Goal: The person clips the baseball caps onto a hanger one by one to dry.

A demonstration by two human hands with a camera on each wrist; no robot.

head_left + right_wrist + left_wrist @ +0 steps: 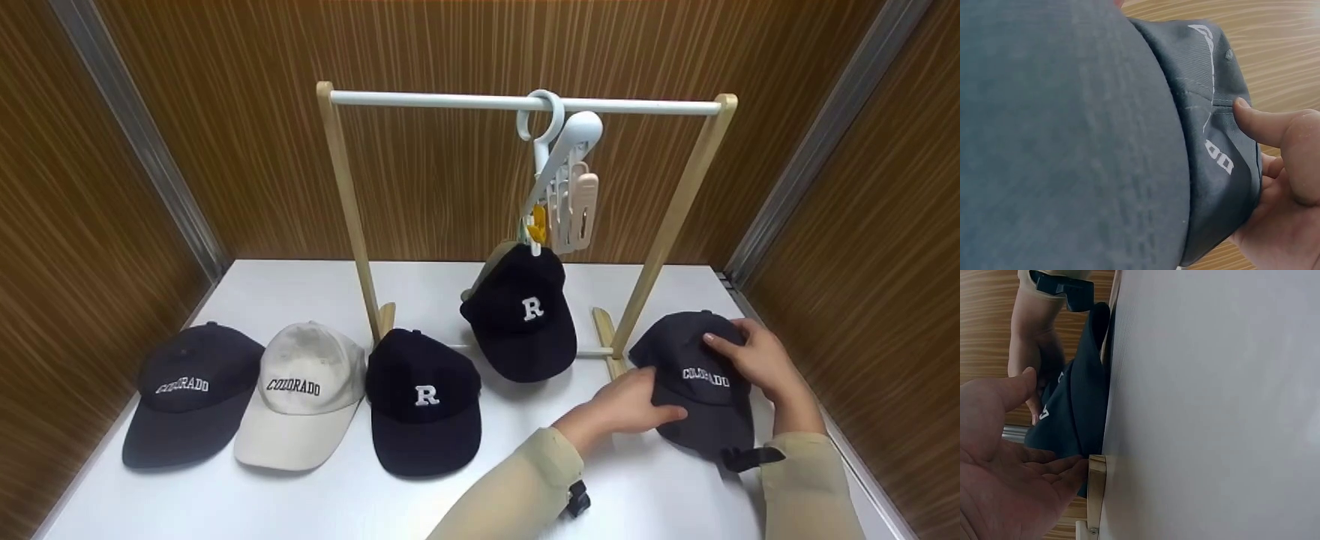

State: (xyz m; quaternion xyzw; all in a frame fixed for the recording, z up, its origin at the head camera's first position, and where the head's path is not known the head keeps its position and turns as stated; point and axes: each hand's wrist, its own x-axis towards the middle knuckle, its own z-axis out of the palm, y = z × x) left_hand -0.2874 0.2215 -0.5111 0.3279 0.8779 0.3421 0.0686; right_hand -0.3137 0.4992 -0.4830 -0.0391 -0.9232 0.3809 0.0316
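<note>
A dark cap [694, 375] lettered COLORADO stands on the white surface at the right. My right hand [765, 364] grips its crown from the right side. In the right wrist view, the thumb [1252, 118] lies on the front of the crown and the fingers go behind it. From the left, my left hand [622, 405] reaches to the same cap. In the left wrist view its fingers [1061, 469] are nearly straight at the cap's lower side, and the thumb [1019, 388] stands apart. The brim [1072, 140] fills much of the right wrist view.
A wood-and-white rack [450, 100] carries a white clip hanger [559, 150] with a navy R cap [517, 315] clipped below, another cap partly hidden behind. Along the left sit a dark COLORADO cap [187, 397], a cream cap [300, 397] and a navy R cap [424, 405]. Wood-grain walls enclose the surface.
</note>
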